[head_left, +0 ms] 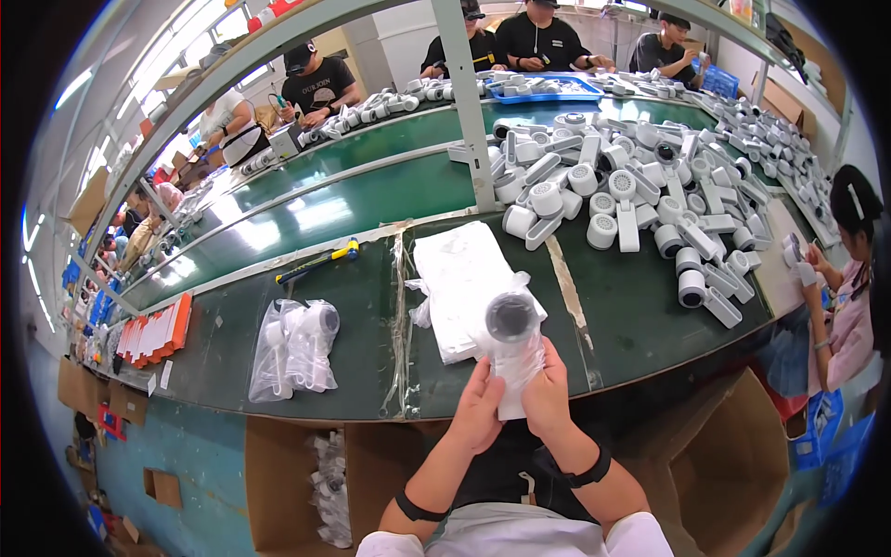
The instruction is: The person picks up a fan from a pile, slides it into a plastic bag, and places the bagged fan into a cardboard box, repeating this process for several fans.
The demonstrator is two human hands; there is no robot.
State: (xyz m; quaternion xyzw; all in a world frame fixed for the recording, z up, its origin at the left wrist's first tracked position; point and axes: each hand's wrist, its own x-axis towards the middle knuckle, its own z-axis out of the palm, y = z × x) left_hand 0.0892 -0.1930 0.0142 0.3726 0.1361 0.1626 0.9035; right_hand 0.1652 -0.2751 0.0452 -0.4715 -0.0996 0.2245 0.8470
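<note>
1. White handheld fan in a clear plastic bag, held upright above the green bench edge.
2. Left hand and right hand pinch the bag's lower end, fingers curled round the handle.
3. Judged light and rigid; film slippery, so grip the handle through the bag.

A long dark green surface runs across a busy workshop, with a lighter green conveyor belt behind it and a grey metal post rising from its edge. Bright windows line the upper left wall. Open cardboard boxes stand on the floor below the surface, against a teal panel. Seated workers line the far side.
</note>
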